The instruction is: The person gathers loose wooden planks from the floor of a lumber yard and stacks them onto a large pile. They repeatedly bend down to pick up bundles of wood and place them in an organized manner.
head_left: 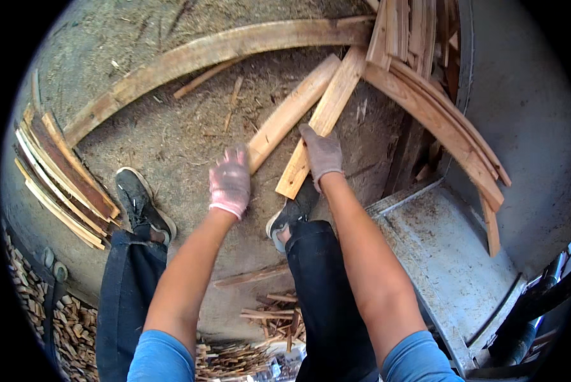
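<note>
My right hand (324,153), in a worn greyish glove, is closed on a pale wooden plank (331,95). Its thumb lies over the top face, while the other fingers are mostly hidden. The plank's near end tilts down above my shoe. Beside it to the left lies a second wooden board (290,114), whose near end reaches my left hand (230,180). That hand wears a pinkish-grey glove; its fingers are extended and slightly blurred next to the board's end. Whether they touch the board is unclear.
A long curved beam (222,48) arcs across the dirt floor. Curved boards lie stacked at right (438,127), overhanging a metal platform (444,242). Thin strips (63,181) lie at left near my shoe (139,197). Small wood pieces (75,331) are piled behind me.
</note>
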Tool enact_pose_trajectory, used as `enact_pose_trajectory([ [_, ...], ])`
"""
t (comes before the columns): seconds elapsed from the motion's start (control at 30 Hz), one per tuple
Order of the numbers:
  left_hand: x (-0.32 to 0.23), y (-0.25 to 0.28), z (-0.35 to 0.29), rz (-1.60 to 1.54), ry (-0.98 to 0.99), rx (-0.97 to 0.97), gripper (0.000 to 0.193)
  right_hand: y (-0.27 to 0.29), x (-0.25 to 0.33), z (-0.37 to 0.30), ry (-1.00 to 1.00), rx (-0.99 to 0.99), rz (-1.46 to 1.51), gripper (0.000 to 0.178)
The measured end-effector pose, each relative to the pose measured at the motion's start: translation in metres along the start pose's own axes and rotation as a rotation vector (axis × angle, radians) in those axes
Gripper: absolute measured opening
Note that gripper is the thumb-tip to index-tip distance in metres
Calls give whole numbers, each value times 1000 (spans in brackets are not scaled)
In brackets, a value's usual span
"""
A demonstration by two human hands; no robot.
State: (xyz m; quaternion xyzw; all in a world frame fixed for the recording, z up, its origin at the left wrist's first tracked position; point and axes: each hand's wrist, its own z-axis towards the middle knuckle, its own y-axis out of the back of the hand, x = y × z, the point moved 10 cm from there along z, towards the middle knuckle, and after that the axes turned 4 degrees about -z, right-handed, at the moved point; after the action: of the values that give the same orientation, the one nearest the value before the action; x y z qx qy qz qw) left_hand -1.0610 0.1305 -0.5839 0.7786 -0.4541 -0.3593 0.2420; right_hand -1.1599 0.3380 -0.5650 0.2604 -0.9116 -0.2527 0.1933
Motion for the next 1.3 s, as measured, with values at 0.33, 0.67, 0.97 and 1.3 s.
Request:
enact_pose_trajectory([
  [0.33,-4,56,-145,-1234,279,732,51,-29,-26,-219,-30,236,80,45],
  [0.67,10,187,-167,-1319,476,642,43,-60,91,-247,867,565,-764,43],
  [0.97,30,246,-106,-1153,450,243,41,139,239,15,471,-555,-747,104],
  [1.3,46,241,31,-641,90,-307,100,80,198,-24,478,-54,-53,62],
])
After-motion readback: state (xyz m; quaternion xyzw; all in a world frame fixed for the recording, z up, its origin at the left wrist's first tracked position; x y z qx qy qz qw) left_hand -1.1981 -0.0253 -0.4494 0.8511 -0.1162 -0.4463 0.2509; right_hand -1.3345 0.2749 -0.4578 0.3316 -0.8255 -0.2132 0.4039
